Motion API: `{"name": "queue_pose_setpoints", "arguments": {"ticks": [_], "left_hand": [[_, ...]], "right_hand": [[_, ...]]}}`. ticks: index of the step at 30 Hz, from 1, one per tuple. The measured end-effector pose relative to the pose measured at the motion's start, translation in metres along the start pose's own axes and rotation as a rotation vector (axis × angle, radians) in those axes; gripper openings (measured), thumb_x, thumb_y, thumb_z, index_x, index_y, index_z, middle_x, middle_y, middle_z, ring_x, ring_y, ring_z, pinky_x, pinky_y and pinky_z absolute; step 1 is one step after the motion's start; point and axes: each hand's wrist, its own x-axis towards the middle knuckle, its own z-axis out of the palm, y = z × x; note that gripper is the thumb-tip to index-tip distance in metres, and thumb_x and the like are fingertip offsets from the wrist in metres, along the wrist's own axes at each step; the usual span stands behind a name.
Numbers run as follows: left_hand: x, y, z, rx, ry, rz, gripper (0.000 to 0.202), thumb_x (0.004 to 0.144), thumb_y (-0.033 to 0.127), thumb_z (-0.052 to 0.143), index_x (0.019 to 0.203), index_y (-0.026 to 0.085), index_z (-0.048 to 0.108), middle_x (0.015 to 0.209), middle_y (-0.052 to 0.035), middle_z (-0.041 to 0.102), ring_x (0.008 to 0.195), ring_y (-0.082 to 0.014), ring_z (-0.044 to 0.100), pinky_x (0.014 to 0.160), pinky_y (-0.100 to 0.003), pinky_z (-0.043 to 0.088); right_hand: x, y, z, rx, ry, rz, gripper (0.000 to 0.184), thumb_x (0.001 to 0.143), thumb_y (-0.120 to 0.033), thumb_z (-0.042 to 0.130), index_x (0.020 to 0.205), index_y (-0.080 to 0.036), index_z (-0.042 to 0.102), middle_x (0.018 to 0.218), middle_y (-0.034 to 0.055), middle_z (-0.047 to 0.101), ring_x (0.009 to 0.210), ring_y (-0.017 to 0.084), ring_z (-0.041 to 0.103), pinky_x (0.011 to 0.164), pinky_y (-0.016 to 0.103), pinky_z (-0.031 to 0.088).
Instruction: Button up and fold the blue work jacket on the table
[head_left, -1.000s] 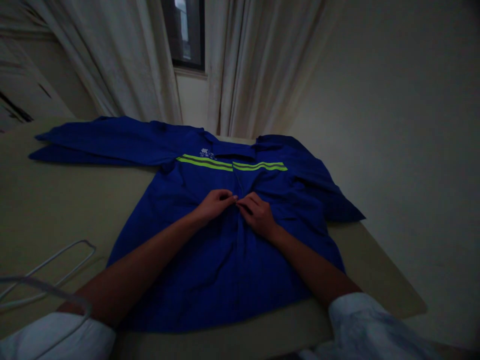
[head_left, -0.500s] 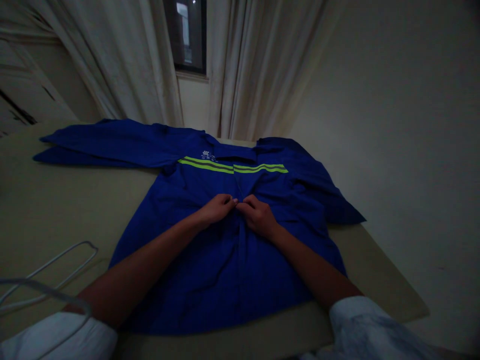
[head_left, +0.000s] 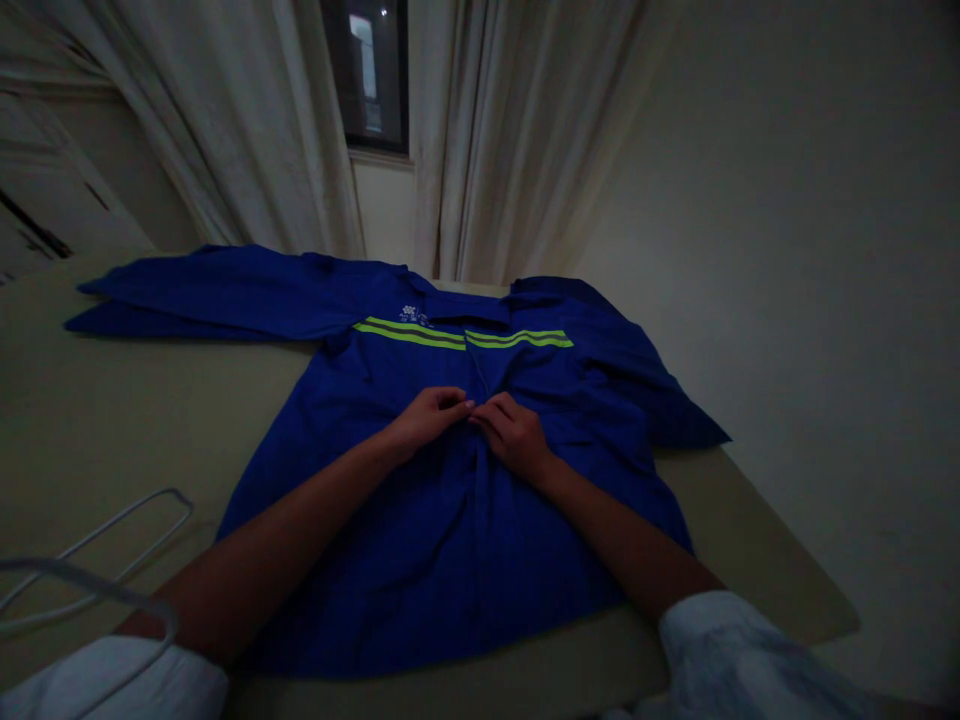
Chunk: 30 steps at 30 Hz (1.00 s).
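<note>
The left grip point(head_left: 429, 418) and the right grip point(head_left: 511, 435) were both clenched, their fingertips point(head_left: 469, 405) meeting and pinching the front placket point(head_left: 480, 385) of a blue work jacket point(head_left: 450, 570) at mid-chest. The fingers hid whether a button lay between them. Close work at a placket went best the way it looked from here: forearms low, fingertips right at the edge, both layers kept flat and level with each other.

The jacket lay spread face up on a beige counter point(head_left: 97, 420), its collar point(head_left: 465, 307) pointing away from the person. One sleeve point(head_left: 210, 295) stretched out flat, and the other point(head_left: 645, 385) lay bunched near the counter's far edge. Two lime reflective stripes point(head_left: 409, 333) crossed the chest, and a small white printed logo point(head_left: 412, 315) sat above them, too small and dim to read.

White shirt cuffs point(head_left: 720, 650) showed at the forearms. A white wire hanger point(head_left: 139, 530) lay on the counter beside the left forearm point(head_left: 262, 555). Beyond, pale curtains point(head_left: 225, 130) flanked a dark window point(head_left: 367, 75).
</note>
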Motion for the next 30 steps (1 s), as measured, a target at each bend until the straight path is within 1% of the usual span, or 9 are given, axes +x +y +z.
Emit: {"name": "queue_pose_setpoints", "arguments": {"ticks": [2,4,7,10,13,15,18,25,30], "left_hand": [[0.0,0.0,-0.001,0.003,-0.022,-0.002,0.051,0.073,0.067,0.072,0.074,0.018,0.06,0.069,0.0024,0.054,0.067,-0.0128,0.046,0.063,-0.025,0.035],[0.002,-0.002,-0.001,0.038,-0.035,-0.023,0.052,0.074,0.069,0.07,0.07,0.019,0.056,0.064,0.0038,0.048,0.063,-0.0117,0.04,0.059,-0.025,0.03],[0.004,-0.006,-0.001,0.088,-0.038,-0.043,0.053,0.075,0.07,0.068,0.068,0.02,0.054,0.062,0.0049,0.042,0.06,-0.0113,0.035,0.056,-0.026,0.026],[0.005,-0.009,0.0,0.114,-0.026,-0.023,0.053,0.078,0.07,0.065,0.068,0.02,0.053,0.062,0.0045,0.043,0.061,-0.0117,0.035,0.056,-0.026,0.026],[0.006,-0.01,0.002,0.142,-0.017,-0.006,0.055,0.078,0.073,0.062,0.067,0.02,0.051,0.061,0.0046,0.041,0.061,-0.0118,0.034,0.056,-0.026,0.025],[0.006,-0.01,0.003,0.165,-0.004,-0.003,0.056,0.077,0.075,0.06,0.066,0.021,0.05,0.061,0.0045,0.04,0.06,-0.012,0.034,0.055,-0.027,0.024],[0.005,-0.01,0.003,0.192,0.01,-0.002,0.056,0.077,0.076,0.058,0.066,0.021,0.05,0.062,0.0041,0.041,0.061,-0.0123,0.035,0.055,-0.027,0.025],[0.004,-0.008,0.003,0.165,-0.033,-0.044,0.05,0.076,0.07,0.059,0.069,0.021,0.05,0.064,0.0048,0.04,0.061,-0.0122,0.035,0.056,-0.027,0.026],[0.001,-0.002,0.003,0.121,-0.003,-0.036,0.047,0.079,0.067,0.058,0.072,0.02,0.053,0.066,0.0043,0.044,0.064,-0.0129,0.039,0.059,-0.027,0.029]], "right_hand": [[0.0,0.0,0.0,-0.018,0.006,-0.012,0.019,0.108,-0.03,0.056,0.105,-0.022,0.073,0.094,0.0068,0.066,0.08,0.017,0.065,0.071,0.027,0.052],[0.0,0.0,-0.001,-0.024,-0.004,-0.014,0.019,0.108,-0.03,0.056,0.104,-0.024,0.073,0.093,0.006,0.066,0.078,0.016,0.064,0.069,0.027,0.051],[0.0,-0.001,-0.001,0.024,-0.017,-0.002,0.016,0.107,-0.029,0.058,0.102,-0.024,0.072,0.094,0.0055,0.065,0.078,0.016,0.064,0.069,0.027,0.051],[0.002,-0.001,-0.002,0.168,0.01,0.088,0.007,0.101,-0.029,0.066,0.102,-0.023,0.069,0.095,0.0051,0.063,0.082,0.017,0.063,0.071,0.028,0.052],[0.004,0.0,-0.001,0.291,0.016,0.212,0.015,0.092,-0.026,0.075,0.102,-0.022,0.065,0.094,0.0029,0.06,0.073,0.015,0.058,0.066,0.028,0.05],[0.005,0.0,-0.001,0.329,0.0,0.245,0.018,0.088,-0.023,0.077,0.101,-0.022,0.064,0.094,0.002,0.058,0.069,0.014,0.055,0.063,0.028,0.048],[0.005,0.001,-0.001,0.337,-0.003,0.234,0.017,0.088,-0.021,0.074,0.101,-0.022,0.063,0.093,0.0022,0.058,0.069,0.015,0.054,0.063,0.028,0.047],[0.004,0.001,0.0,0.398,-0.024,0.27,0.018,0.086,-0.018,0.074,0.099,-0.022,0.063,0.096,0.0024,0.058,0.068,0.014,0.053,0.062,0.027,0.048],[0.003,0.001,0.001,0.35,-0.018,0.215,0.009,0.091,-0.019,0.072,0.098,-0.022,0.066,0.095,0.0033,0.059,0.075,0.016,0.056,0.07,0.029,0.05]]}}
